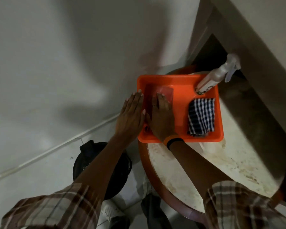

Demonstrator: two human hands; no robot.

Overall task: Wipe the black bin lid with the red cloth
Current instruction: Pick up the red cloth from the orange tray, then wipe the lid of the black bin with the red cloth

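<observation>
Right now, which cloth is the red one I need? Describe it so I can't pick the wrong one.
Find the orange tray on the round table. The red cloth lies flat in the tray's left half, under the flat right hand, with the left hand beside it at the tray's left edge. Unlike the blue-and-white checked cloth in the right half, it is plain red and nearly blends into the tray.

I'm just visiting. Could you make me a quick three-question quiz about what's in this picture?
1. True or false: the spray bottle lies flat on the floor.
2. Which cloth do both hands rest on? A) checked cloth B) red cloth C) neither
3. Fill in: the black bin stands on the floor, to the ____ of the table.

Key:
1. False; it leans in the orange tray.
2. B; the left hand and right hand are flat on it.
3. left
</observation>
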